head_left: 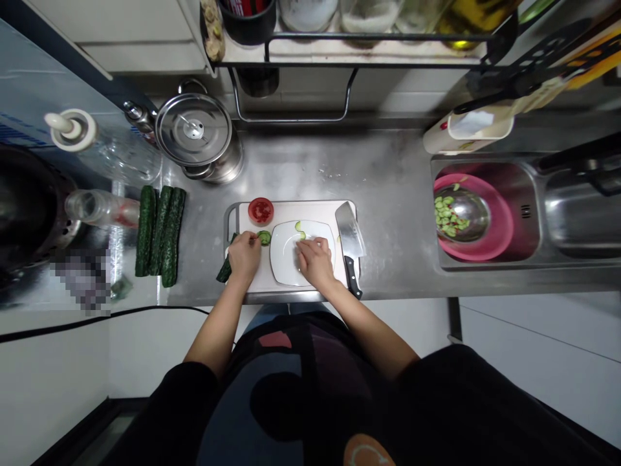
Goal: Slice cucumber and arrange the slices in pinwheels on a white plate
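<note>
A white cutting board (291, 210) lies on the steel counter before me, with a white plate (286, 259) on it. My left hand (244, 255) is closed on a cut cucumber piece (264, 237) at the plate's left edge; a dark cucumber end (224, 268) sticks out below it. My right hand (316, 259) rests on the plate, fingers pinched near thin cucumber slices (299, 230). Half a tomato (261, 211) sits cut face up at the board's far left. A cleaver (350, 236) lies on the board's right side.
Three whole cucumbers (159, 234) lie left of the board. A lidded steel pot (196, 136) and bottles (101, 207) stand at the back left. At right, the sink (528, 246) holds a pink basin (499, 226) with a steel bowl of green pieces (449, 217). A wire rack (359, 55) hangs above.
</note>
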Demonstrator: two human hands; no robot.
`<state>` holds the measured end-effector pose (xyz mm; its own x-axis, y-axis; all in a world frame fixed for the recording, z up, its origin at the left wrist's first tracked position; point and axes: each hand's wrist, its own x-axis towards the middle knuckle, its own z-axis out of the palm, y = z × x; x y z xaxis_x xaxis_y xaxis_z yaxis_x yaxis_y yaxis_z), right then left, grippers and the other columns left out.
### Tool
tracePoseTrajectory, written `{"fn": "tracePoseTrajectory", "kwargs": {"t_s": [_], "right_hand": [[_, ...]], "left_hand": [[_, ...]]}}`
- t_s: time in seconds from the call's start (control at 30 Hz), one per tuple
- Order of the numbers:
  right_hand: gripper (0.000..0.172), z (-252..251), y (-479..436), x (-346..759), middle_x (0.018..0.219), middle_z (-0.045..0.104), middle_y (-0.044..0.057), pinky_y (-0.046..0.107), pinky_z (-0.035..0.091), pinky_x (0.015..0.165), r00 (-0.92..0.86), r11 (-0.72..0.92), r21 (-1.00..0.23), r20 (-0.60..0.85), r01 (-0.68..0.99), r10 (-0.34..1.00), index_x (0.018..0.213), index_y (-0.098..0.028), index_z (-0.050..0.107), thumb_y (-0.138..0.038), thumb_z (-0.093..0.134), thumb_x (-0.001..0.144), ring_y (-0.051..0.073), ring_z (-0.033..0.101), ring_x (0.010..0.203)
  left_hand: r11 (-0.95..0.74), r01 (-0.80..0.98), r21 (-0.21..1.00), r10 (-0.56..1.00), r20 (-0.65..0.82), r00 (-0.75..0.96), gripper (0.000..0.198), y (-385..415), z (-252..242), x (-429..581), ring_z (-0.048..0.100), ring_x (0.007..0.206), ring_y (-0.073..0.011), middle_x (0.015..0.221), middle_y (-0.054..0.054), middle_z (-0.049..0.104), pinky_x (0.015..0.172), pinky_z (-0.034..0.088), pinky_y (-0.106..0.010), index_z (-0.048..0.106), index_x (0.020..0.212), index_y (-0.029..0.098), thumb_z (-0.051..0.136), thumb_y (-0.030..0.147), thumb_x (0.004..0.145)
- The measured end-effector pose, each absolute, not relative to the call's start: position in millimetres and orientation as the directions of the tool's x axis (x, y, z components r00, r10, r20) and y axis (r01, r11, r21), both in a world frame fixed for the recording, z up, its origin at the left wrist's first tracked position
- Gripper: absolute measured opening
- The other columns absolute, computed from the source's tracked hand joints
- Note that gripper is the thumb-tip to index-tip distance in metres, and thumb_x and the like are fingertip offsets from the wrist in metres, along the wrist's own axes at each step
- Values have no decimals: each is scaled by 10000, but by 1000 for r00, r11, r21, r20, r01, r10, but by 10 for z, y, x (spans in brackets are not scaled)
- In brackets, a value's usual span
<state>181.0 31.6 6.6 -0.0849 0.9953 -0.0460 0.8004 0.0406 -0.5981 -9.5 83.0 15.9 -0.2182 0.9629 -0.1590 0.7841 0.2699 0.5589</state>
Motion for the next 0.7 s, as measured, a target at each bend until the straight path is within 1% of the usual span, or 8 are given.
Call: {"fn": "tracePoseTrajectory", "kwargs": {"t_s": [0.1, 0.2, 0.27, 0.37, 0.43, 0.53, 0.63, 0.7], "right_hand": [[315, 64, 348, 1816, 1069, 703, 114, 437, 423, 896, -68, 33, -682, -25, 731, 997, 1084, -168, 713, -226, 464, 901, 271, 511, 1010], [282, 99, 423, 1822, 1042, 711, 98, 432, 432, 924, -21, -35, -800, -59, 599, 998, 1055, -195, 714, -253, 503, 878, 248, 554, 995], [277, 136, 491, 1824, 1079, 705, 82, 410, 448, 912, 12, -128, -884, -137, 450, 990, 1065, -220, 705, -281, 541, 849, 232, 571, 1015], [287, 171, 587, 1832, 1077, 706, 58, 364, 467, 871, -17, -299, -942, -305, 154, 952, 1035, -229, 697, -321, 607, 779, 192, 605, 933], [256, 168, 624, 1843, 952, 718, 40, 333, 475, 809, -59, -409, -912, -409, -5, 911, 919, -215, 697, -344, 664, 701, 167, 612, 822], [231, 145, 633, 1876, 713, 669, -6, 286, 457, 685, -79, -531, -837, -525, -134, 847, 739, -202, 650, -355, 725, 584, 137, 579, 677], [245, 142, 638, 1933, 630, 629, -29, 255, 422, 612, -76, -581, -794, -578, -177, 812, 702, -200, 629, -341, 736, 532, 117, 547, 612], [241, 152, 671, 1980, 623, 628, -30, 245, 408, 592, -67, -590, -789, -589, -172, 806, 703, -198, 631, -323, 725, 519, 112, 540, 599]], "left_hand": [[316, 676, 666, 948, -187, -259, 44, 833, 180, -97, 617, 668, -170, 720, -14, 685, 699, 466, -290, 641, 762, 205, 626, 235, 733], [358, 441, 823, 932, -282, -230, 135, 835, 214, -42, 598, 643, -136, 705, 5, 677, 665, 470, -260, 643, 751, 200, 690, 313, 693], [392, 260, 883, 920, -366, -142, 211, 830, 238, 29, 599, 641, -125, 707, 8, 675, 654, 478, -252, 643, 738, 192, 734, 359, 645], [470, 82, 879, 881, -473, 9, 297, 807, 271, 152, 591, 616, -119, 659, 17, 647, 613, 477, -243, 643, 720, 184, 783, 397, 569], [520, 38, 854, 850, -521, 75, 317, 782, 281, 220, 577, 602, -114, 634, 22, 626, 581, 465, -235, 644, 716, 182, 794, 402, 544], [553, 23, 833, 826, -551, 120, 316, 735, 260, 288, 564, 610, -110, 644, 23, 613, 576, 465, -233, 645, 728, 182, 787, 402, 550], [494, 75, 866, 859, -499, 109, 252, 694, 198, 340, 569, 635, -109, 679, 22, 622, 617, 481, -243, 641, 747, 186, 757, 350, 594], [390, 187, 902, 911, -407, 64, 165, 688, 151, 374, 570, 636, -110, 700, 22, 636, 633, 480, -248, 640, 756, 195, 714, 294, 646]]}}
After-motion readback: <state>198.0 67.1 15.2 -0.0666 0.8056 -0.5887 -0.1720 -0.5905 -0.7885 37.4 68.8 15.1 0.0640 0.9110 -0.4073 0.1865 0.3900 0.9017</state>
